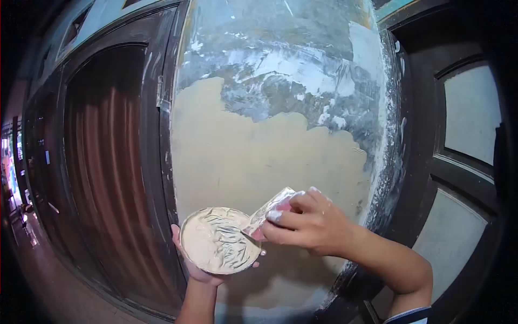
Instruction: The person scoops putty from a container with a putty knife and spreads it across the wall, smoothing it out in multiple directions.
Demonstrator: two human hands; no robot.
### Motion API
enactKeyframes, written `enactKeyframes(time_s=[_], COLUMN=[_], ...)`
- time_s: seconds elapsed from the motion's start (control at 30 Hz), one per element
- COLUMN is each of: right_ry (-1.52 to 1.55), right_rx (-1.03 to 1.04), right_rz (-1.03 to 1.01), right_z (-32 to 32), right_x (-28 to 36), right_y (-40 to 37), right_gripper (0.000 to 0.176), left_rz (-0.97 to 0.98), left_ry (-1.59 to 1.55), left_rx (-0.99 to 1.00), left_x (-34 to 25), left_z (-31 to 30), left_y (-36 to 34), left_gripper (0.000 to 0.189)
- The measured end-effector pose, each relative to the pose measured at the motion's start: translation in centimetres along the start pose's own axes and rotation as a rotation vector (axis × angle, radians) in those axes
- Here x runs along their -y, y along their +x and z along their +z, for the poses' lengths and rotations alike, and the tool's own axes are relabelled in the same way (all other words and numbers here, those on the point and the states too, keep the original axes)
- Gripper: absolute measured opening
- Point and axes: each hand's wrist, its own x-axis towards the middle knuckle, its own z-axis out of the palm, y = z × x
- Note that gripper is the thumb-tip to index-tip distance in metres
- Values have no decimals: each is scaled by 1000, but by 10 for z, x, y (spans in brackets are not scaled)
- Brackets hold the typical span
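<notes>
A round bowl of beige paste (pixel 202 245) rests in my left hand (pixel 200 274), whose fingers curl round its underside and rim. Ridges and folds mark the paste on the right side of the bowl. My right hand (pixel 307 224) grips a flat, pinkish scraper (pixel 272 209) smeared with paste, its lower edge at the paste near the bowl's right rim. Behind both hands stands a wall (pixel 270 156) with a smooth beige coat on its middle and lower part. Above the coat's scalloped edge the surface is patchy grey-blue and white.
On the left is a dark wooden door frame (pixel 162 146) with a hinge and a reddish-brown curtain (pixel 108 178) behind glass. A dark panelled door (pixel 431 140) with pale panels stands on the right. Tiled floor (pixel 40 259) shows at the far left.
</notes>
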Motion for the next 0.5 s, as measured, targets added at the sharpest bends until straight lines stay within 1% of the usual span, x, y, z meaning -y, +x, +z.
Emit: enactKeyframes(time_s=[0.07, 0.1, 0.13, 0.2, 0.27, 0.3, 0.37, 0.4, 0.43, 0.5], right_ry=[-42, -82, -100, -138, -189, -189, -231, -221, -221, -216], right_rx=[-14, -36, 2, 4, 13, 14, 4, 10, 10, 10], right_rz=[-20, -47, -48, -54, -84, -82, -86, -78, -77, -73], right_z=[0, 0, -2, -2, -3, -4, -4, -5, -5, -5], right_x=[6, 9, 11, 11, 10, 10, 11, 12, 11, 11], right_y=[-8, -13, -17, -23, -30, -32, -36, -37, -38, -40], right_gripper=[27, 28, 31, 32, 35, 35, 37, 38, 38, 36], left_rz=[0, -5, -11, -20, -31, -33, -62, -53, -53, -53], left_ry=[-168, -175, -190, -207, -115, -115, -176, -250, -249, -297], left_rx=[-25, -24, -30, -35, -102, -103, -32, -43, -44, 22], left_x=[7, 10, 13, 17, 21, 22, 26, 28, 30, 33], left_z=[5, 8, 11, 13, 13, 11, 9, 13, 12, 7], left_y=[1, 1, 2, 3, 2, 3, 3, 3, 4, 5], left_gripper=[111, 111, 112, 113, 114, 114, 115, 115, 115, 111])
